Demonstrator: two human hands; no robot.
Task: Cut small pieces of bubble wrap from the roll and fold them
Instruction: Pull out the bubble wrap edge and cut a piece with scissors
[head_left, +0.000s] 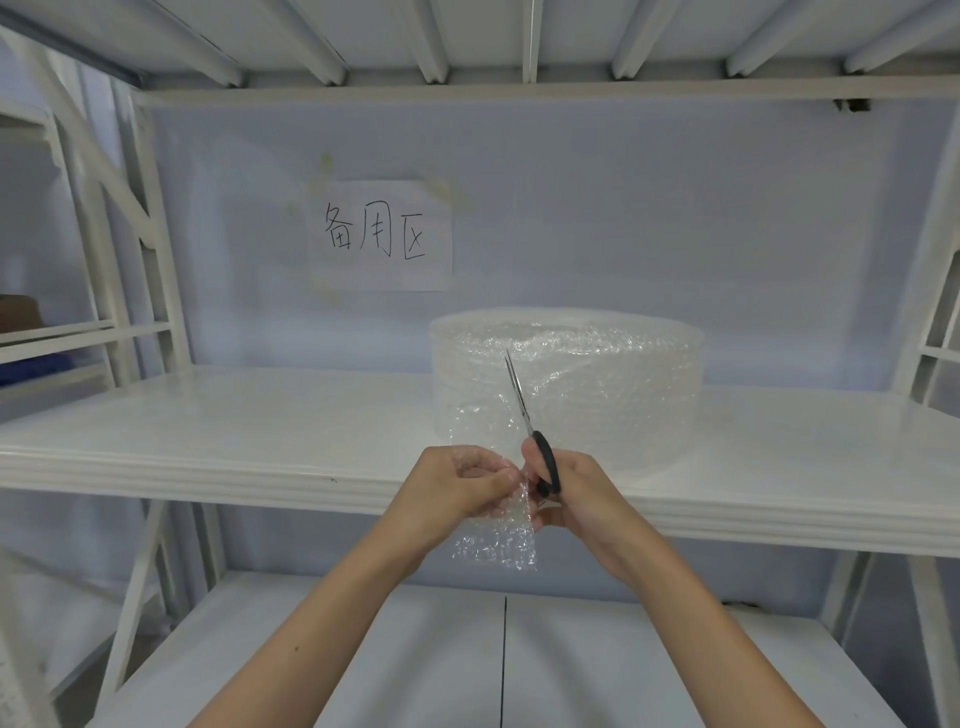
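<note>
Left hand (457, 486) pinches a bubble wrap piece (498, 540) hanging past the shelf (208, 431) front edge | right hand (576, 493) grips closed black-handled scissors (530, 426), blades up | bubble wrap roll (597, 384) sits right of centre, bare shelf board to its left.

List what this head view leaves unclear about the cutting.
- Whether the piece is cut free from the roll: clear film over clear film hides the edge.
- Whether the scissors blades are parted: too thin to tell.
- Right hand fingers inside the handles: hidden behind the hand.
- Left hand fingertips: covered by the bubble wrap.
- Elbows: cut off by the bottom edge.
</note>
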